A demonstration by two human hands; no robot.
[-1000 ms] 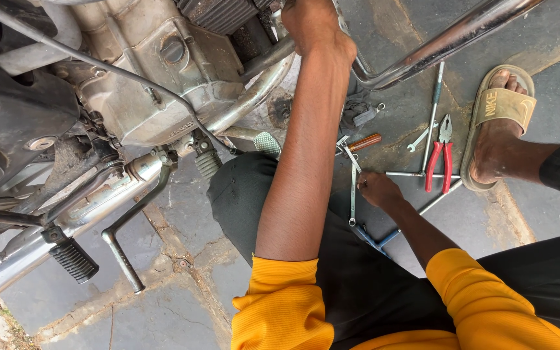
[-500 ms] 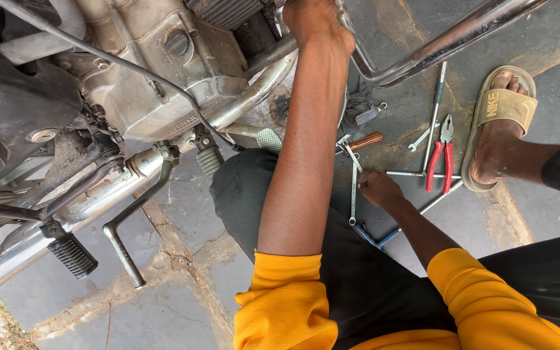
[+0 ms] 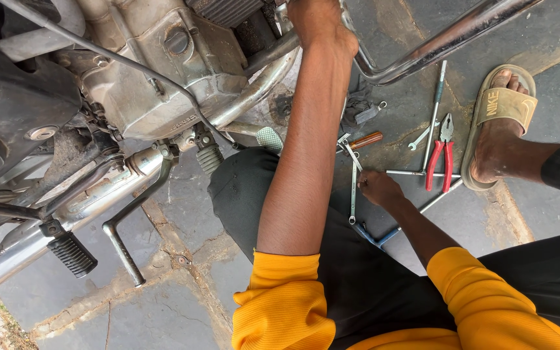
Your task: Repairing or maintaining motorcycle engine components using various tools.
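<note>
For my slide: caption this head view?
Left hand grips motorcycle's chrome pipe; right hand reaches among metal spanners on pavement.

Cracked grey stone paving (image 3: 183,304) under daylight, dirt in joints

Both arms out, one high, one low

The left hand (image 3: 322,23) sits at the top centre of the frame, its arm stretched long and nearly straight up from the yellow sleeve at the bottom, fingers curled out of sight past the knuckles. The right hand (image 3: 377,188) lies right of centre, lower down, loosely closed with the knuckles up, its forearm running back to the lower right and bent at the elbow.
</note>
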